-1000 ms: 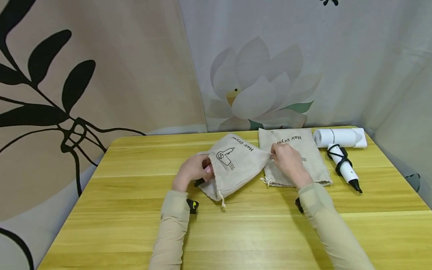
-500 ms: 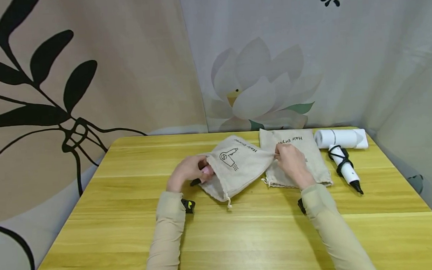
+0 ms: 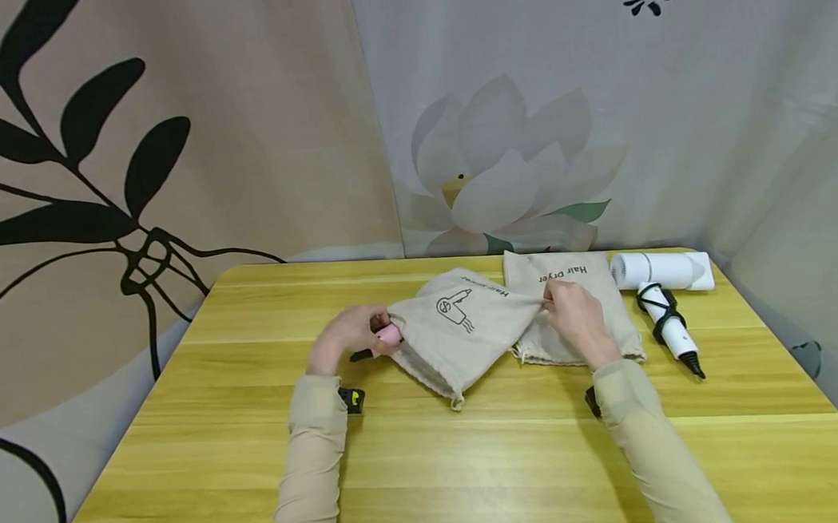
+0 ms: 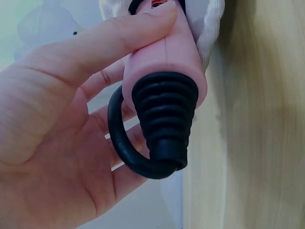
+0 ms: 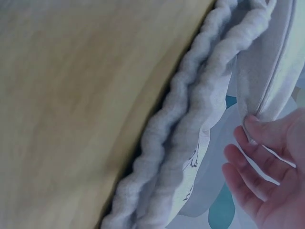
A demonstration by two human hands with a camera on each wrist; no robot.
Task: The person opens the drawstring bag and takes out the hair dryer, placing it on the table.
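In the head view a beige cloth drawstring bag (image 3: 474, 342), printed "Hair Dryer" with a dryer drawing, lies tilted mid-table. My right hand (image 3: 577, 321) pinches its closed corner between thumb and forefinger, as the right wrist view also shows. At the bag's mouth my left hand (image 3: 347, 335) grips a pink hair dryer (image 3: 389, 335), whose handle end sticks out. The left wrist view shows that pink handle under my thumb, its ribbed black cord sleeve (image 4: 164, 105) and a bent black cord (image 4: 121, 143). The bag hides the rest of the dryer.
A second beige bag (image 3: 615, 317) lies flat behind my right hand. To its right are a thick white cylindrical dryer part (image 3: 657, 268) and a white handle (image 3: 666, 318) wrapped in black cord. A curtain stands behind the wooden table (image 3: 475, 474).
My left hand has moved left and drawn the pink handle further out of the bag. My right hand has shifted slightly right, pulling the bag's corner, and the bag has flattened near its top.
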